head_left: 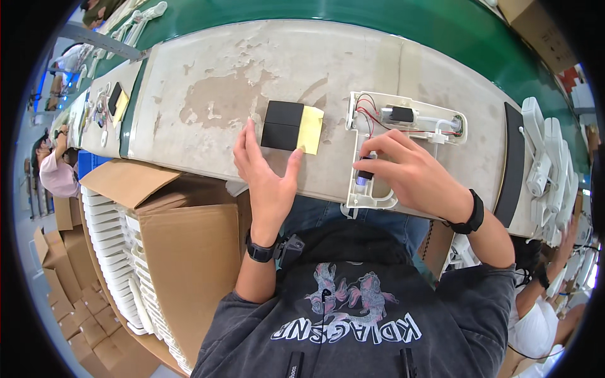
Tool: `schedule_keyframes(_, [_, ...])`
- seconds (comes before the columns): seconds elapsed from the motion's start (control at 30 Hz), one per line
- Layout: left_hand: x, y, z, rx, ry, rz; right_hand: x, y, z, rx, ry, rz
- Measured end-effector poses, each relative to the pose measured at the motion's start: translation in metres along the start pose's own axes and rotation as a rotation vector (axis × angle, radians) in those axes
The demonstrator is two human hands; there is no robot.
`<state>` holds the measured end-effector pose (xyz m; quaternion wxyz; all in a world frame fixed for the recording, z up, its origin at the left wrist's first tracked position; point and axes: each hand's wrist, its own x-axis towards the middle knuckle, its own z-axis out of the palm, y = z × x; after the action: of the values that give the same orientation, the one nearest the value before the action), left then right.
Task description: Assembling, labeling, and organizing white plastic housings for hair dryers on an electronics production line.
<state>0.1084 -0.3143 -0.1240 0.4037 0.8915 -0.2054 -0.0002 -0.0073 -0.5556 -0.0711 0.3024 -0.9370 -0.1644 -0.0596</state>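
Note:
My left hand is open on the table, thumb and fingers spread around the near edge of a sheet of black pads with yellow backing paper. Its thumb tip is at the paper's near end. My right hand pinches a small black pad at a bluish cylindrical part inside the handle end of a white plastic housing. Another black piece sits in the housing's far arm, near red and black wires. The fingers partly hide the held pad.
A long black strip lies at the table's right, beside stacked white plastic housings. On the left stands an open cardboard box with white parts. A green belt runs behind the table. Other people work at both sides.

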Motion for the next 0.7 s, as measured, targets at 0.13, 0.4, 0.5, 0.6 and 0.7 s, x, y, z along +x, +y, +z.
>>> schedule_keyframes(0.13, [0.0, -0.003, -0.002, -0.017, -0.028, 0.01, -0.001, 0.001, 0.001, 0.05, -0.06, 0.024])
schedule_keyframes(0.4, [0.006, -0.002, -0.005, -0.09, -0.052, -0.006, -0.001, 0.004, -0.024, 0.112, 0.015, 0.167])
schedule_keyframes(0.5, [-0.002, 0.0, -0.036, -0.148, 0.008, -0.054, 0.005, -0.001, -0.033, 0.067, 0.064, 0.161])
schedule_keyframes(0.6, [-0.018, -0.002, -0.077, -0.18, -0.092, 0.025, -0.002, -0.005, -0.039, 0.043, 0.083, 0.178])
schedule_keyframes(0.7, [-0.035, 0.01, -0.125, -0.223, -0.283, 0.074, -0.032, -0.006, -0.054, 0.039, 0.043, 0.292])
